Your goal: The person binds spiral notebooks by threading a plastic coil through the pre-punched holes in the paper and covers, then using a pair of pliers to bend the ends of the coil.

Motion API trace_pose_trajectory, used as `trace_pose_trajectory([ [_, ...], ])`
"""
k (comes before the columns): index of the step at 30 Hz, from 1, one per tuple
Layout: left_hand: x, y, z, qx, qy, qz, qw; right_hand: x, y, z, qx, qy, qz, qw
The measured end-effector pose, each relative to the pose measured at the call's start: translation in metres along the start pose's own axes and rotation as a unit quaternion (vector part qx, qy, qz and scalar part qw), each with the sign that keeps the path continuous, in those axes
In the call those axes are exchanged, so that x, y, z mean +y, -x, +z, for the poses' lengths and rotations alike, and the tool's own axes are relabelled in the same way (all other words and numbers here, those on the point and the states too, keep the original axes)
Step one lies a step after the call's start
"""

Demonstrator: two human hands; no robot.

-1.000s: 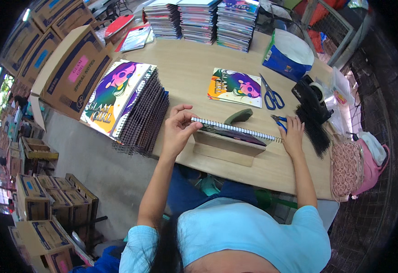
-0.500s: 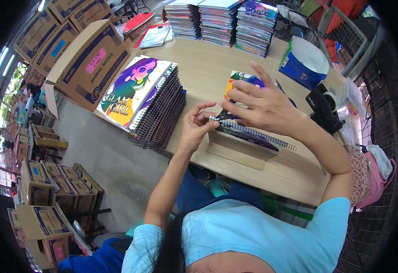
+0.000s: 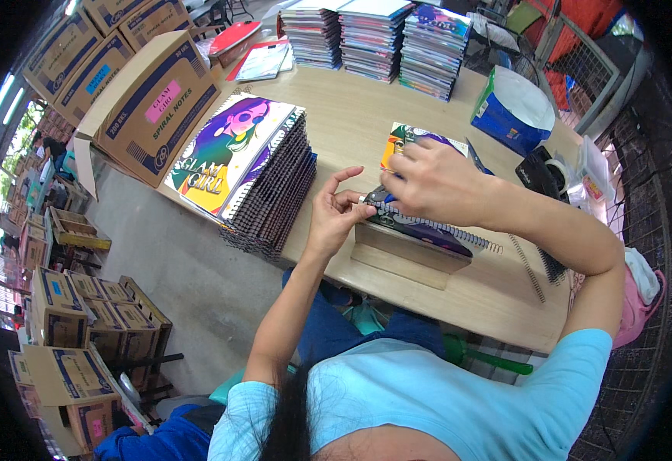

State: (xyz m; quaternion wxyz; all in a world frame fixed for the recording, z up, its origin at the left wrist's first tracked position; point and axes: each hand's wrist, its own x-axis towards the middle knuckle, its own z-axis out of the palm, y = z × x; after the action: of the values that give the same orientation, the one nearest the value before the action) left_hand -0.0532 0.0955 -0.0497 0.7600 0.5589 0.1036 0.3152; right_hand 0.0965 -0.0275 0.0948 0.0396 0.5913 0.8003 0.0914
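Note:
A spiral notebook (image 3: pixel 428 233) rests spine up against a wooden block (image 3: pixel 401 261) at the table's near edge. Its wire coil (image 3: pixel 459 232) runs along the spine and sticks out past the right end. My left hand (image 3: pixel 337 213) pinches the left end of the spine between thumb and finger, its other fingers raised. Closed just above that end, my right hand (image 3: pixel 439 183) grips a small dark tool with blue on it, which looks like pliers (image 3: pixel 377 195). The fingers hide most of the tool. Behind the right hand lies another colourful notebook (image 3: pixel 397 138), partly covered.
A tall stack of spiral notebooks (image 3: pixel 263 184) stands left, beside an open carton (image 3: pixel 159 107). Stacks of booklets (image 3: pixel 370 42) line the far edge. At right are a blue-and-white pack (image 3: pixel 512 107), a black tape dispenser (image 3: pixel 542 173) and loose wire coils (image 3: pixel 528 269).
My right hand has lowered, and its raised fingers have curled around the tool. The right elbow has swung outward to the right. My left hand keeps its pinch on the spine's end.

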Motion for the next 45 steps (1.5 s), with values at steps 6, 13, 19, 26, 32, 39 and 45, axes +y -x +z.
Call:
trace_pose_trajectory([
  [6,-0.024,0.007,0.001,0.052,-0.117,0.044,0.991,0.009,0.036,0.03,0.116,-0.274,0.196,0.934],
  [13,0.053,0.005,0.056,0.111,-0.273,0.328,0.897,0.005,0.172,0.176,0.239,-0.29,0.514,0.771],
  [19,0.244,-0.078,0.044,0.012,-0.579,0.433,0.691,-0.046,0.185,0.207,0.218,-0.103,0.509,0.826],
  [26,0.203,-0.147,-0.057,-0.19,-0.77,0.096,0.602,-0.049,0.184,0.209,0.221,-0.123,0.52,0.816],
  [32,0.156,-0.146,-0.086,-0.161,-0.786,0.177,0.57,-0.051,0.185,0.209,0.243,-0.118,0.529,0.804],
  [39,0.194,-0.008,0.048,-0.155,-0.583,0.323,0.729,-0.078,0.145,0.133,0.344,-0.292,0.374,0.81],
  [45,-0.035,-0.128,-0.017,0.006,-0.594,0.008,0.805,-0.063,0.141,0.134,0.3,-0.327,0.37,0.816],
])
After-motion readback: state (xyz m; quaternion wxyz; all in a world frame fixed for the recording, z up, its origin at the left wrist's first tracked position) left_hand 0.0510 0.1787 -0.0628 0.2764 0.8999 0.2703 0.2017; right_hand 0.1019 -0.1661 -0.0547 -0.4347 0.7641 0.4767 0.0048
